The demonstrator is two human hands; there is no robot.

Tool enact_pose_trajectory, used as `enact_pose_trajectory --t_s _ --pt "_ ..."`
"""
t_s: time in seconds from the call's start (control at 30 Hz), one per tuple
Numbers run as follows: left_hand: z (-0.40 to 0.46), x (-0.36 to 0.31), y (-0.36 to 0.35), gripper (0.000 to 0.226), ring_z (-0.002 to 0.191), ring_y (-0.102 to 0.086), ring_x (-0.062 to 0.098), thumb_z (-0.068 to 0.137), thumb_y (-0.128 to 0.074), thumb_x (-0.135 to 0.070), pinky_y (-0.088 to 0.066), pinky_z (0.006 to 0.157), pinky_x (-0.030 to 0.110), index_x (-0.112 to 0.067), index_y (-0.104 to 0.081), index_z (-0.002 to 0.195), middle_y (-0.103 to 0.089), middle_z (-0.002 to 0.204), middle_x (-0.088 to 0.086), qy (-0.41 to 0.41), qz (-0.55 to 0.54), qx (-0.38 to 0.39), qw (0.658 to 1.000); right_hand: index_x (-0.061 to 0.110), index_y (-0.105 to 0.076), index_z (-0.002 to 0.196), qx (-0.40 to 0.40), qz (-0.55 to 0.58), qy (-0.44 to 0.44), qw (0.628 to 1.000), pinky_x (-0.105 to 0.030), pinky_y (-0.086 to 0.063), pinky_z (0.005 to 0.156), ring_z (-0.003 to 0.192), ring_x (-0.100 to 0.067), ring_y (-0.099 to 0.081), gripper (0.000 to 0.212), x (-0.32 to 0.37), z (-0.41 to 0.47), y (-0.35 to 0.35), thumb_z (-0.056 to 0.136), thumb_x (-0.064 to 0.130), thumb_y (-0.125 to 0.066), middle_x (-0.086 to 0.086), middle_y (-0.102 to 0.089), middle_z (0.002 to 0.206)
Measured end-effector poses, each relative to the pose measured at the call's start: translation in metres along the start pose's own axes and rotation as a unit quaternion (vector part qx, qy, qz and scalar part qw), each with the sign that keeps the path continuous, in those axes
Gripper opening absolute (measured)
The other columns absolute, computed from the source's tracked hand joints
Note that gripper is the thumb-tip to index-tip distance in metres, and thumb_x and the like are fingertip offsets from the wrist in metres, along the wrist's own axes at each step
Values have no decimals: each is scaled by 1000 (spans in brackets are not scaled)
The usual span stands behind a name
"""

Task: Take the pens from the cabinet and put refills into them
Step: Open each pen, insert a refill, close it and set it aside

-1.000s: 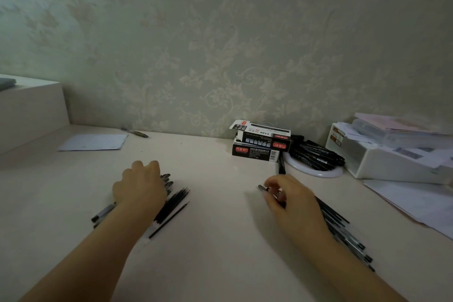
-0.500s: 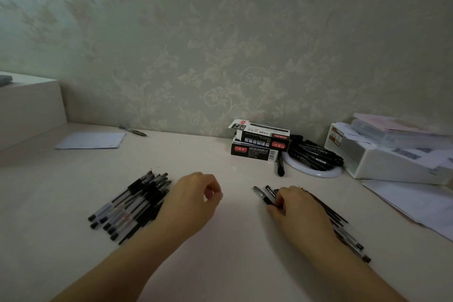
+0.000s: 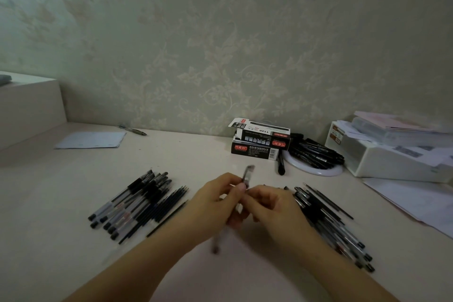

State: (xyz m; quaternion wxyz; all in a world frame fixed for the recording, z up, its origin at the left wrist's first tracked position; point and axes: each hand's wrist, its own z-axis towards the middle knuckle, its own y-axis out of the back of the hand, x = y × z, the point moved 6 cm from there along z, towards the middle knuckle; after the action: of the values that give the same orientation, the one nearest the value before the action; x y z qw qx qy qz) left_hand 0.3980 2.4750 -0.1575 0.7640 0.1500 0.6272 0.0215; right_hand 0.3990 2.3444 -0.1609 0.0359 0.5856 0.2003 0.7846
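Both hands, left hand and right hand, grasp one blurred clear-barrelled black-capped pen mid-table; many loose thin dark refills and unfilled pens, seemingly, remain.

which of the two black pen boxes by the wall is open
The upper black box, stacked on the lower black box: its end flap sticks up at the left, while the lower one shows no raised flap.

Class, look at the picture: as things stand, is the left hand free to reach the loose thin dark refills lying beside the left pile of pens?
Probably not right away: the left hand and right hand both grip a blurred clear pen. The thin dark refills lie uncovered on the pale desk, so nothing else blocks them.
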Motion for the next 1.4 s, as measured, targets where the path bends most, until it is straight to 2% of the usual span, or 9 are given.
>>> enact_pose_trajectory --t_s 0.07,0.17,0.27,0.53,0.67,0.83,1.0,1.2,1.4 --pt "0 -1 0 17 57 -58 11 100 -46 -28 -47 50 23 -21 -61 99 -63 73 -4 -25 83 7 996 23 -75 89 26 -2 4 1000 -10 -46 59 61 2 -62 17 0 0 -3 95 31 -61 2 -75 77" --pt "1 -6 4 16 63 -51 2 100 -45 -27 -42 61 20 -25 -61 99 -62 82 -9 -93 214 -27 972 26 -72 87 18 -18 -2 1000 -14 -47 59 61 1 -60 13 -5 2 -1 94 32 -62 3 -74 78" --pt "0 -9 5 18 80 -52 5 100 -43 -29 -45 73 26 -26 -60 106 -59 93 -9 -145 338 -36 929 20 -65 91 -28 -14 -35 999 -19 -46 56 57 -3 -59 17 -13 5 6 91 37 -64 0 -72 77" --pt "-2 -3 2 19 69 -48 4 98 -41 -42 -40 59 27 -30 -53 91 -51 76 -15 -146 390 10 909 8 -62 86 -15 47 -18 999 -16 -45 54 56 -9 -58 20 -19 8 8 91 27 -66 -7 -71 68" --pt "0 -6 6 33 53 -42 6 96 -31 -55 -27 46 25 -29 -42 80 -44 58 -10 -149 481 -16 864 7 -61 83 -18 64 -4 998 -17 -43 52 53 -9 -54 25 -16 10 4 89 30 -66 -3 -66 62" --pt "5 -8 21 69 45 -41 9 72 -12 -83 -23 43 24 -20 -37 58 -41 47 -4 -95 491 -82 862 8 -59 84 -73 74 31 994 -17 -46 55 54 -8 -54 27 -8 8 14 86 34 -68 -2 -66 62" --pt "2 -14 28 52 49 -44 7 81 -16 -76 -26 44 25 -29 -33 71 -45 53 -5 -103 473 -105 869 23 -60 88 -129 -21 31 991 -17 -51 67 69 -5 -64 10 -13 6 24 89 29 -68 2 -70 78" --pt "1 -6 23 14 50 -44 13 99 -37 -33 -29 44 25 -23 -33 90 -51 64 -2 -116 387 -67 912 33 -56 88 -84 -235 16 968 -14 -48 63 74 -2 -58 12 -22 6 19 90 27 -66 12 -63 85" --pt "2 -1 21 5 75 -52 11 98 -44 -28 -49 67 34 -26 -43 93 -52 91 -10 -129 420 -48 897 31 -61 85 -55 -276 41 959 -15 -43 69 83 0 -55 9 -22 5 13 86 30 -70 15 -61 88"
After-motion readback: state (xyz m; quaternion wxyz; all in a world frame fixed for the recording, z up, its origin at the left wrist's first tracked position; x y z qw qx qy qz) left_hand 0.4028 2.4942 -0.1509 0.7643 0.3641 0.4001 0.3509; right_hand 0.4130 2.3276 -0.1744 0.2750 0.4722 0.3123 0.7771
